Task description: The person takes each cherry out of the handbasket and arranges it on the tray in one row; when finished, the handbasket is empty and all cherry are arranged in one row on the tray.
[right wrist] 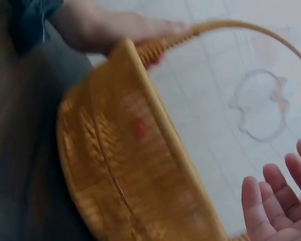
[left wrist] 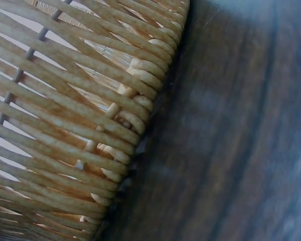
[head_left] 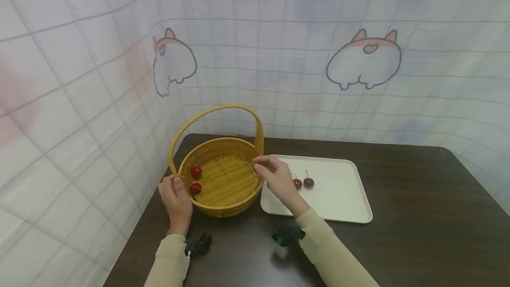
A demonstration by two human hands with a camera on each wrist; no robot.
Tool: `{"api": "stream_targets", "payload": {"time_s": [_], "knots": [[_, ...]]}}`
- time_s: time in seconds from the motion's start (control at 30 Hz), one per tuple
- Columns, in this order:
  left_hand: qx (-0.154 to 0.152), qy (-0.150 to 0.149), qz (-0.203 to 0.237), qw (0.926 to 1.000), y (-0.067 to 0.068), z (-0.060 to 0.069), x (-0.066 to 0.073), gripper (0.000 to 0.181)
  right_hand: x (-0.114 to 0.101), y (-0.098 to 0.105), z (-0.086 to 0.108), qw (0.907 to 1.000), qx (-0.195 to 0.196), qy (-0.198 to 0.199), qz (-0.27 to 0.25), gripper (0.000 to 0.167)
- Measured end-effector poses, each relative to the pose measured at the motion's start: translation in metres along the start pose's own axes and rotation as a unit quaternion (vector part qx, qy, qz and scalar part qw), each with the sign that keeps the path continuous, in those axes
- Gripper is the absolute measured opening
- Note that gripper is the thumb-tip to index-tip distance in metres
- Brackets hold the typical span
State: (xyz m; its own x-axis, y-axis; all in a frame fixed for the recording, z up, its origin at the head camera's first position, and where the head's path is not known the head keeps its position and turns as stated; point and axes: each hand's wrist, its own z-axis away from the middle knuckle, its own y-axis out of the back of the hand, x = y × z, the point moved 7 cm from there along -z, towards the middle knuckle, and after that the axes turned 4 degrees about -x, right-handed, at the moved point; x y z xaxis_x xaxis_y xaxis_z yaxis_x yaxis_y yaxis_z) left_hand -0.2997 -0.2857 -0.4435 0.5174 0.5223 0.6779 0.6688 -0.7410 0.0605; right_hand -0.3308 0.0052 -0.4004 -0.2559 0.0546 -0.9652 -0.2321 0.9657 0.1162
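Note:
A yellow woven basket with a tall arched handle stands on the table. My left hand grips the basket at its left side, where the handle meets the rim; the right wrist view shows this left hand from across the basket. Two red cherries, one the upper cherry and one the lower cherry, lie inside at the left. My right hand is at the basket's right rim, near the handle's other base. In the right wrist view its fingers are loosely bent with nothing visible between them.
A white tray lies right of the basket, partly behind my right hand. On it are a red cherry and a darker cherry with a stem. Patterned cloth hangs behind and left of the dark table.

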Motion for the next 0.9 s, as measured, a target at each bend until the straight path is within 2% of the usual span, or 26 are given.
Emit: {"api": "stream_targets", "payload": {"time_s": [0.1, 0.23, 0.37, 0.47, 0.7, 0.9], "knots": [[0.000, 0.000, 0.001, 1.0000, 0.001, -0.003, 0.000, 0.058, 0.000, -0.030, -0.009, 0.9997, -0.023, 0.002, -0.002, 0.026], [-0.003, 0.004, -0.002, 1.0000, -0.001, -0.006, -0.003, 0.058, -0.001, -0.059, -0.016, 0.9972, -0.039, 0.005, 0.064, 0.021], [-0.006, 0.008, -0.005, 0.9999, -0.004, -0.006, -0.006, 0.056, 0.001, -0.075, -0.022, 0.9921, -0.050, 0.001, 0.115, 0.019], [-0.006, 0.019, -0.007, 0.9998, -0.004, -0.003, -0.006, 0.054, 0.005, -0.085, -0.026, 0.9913, -0.064, -0.028, 0.111, 0.017], [0.007, 0.037, -0.009, 0.9993, 0.003, 0.004, -0.008, 0.052, 0.024, -0.118, -0.034, 0.9864, -0.099, -0.116, 0.061, 0.021], [0.008, 0.023, -0.006, 0.9997, 0.001, 0.002, -0.006, 0.054, 0.032, -0.133, -0.043, 0.9803, -0.109, -0.134, 0.095, 0.023]]}}
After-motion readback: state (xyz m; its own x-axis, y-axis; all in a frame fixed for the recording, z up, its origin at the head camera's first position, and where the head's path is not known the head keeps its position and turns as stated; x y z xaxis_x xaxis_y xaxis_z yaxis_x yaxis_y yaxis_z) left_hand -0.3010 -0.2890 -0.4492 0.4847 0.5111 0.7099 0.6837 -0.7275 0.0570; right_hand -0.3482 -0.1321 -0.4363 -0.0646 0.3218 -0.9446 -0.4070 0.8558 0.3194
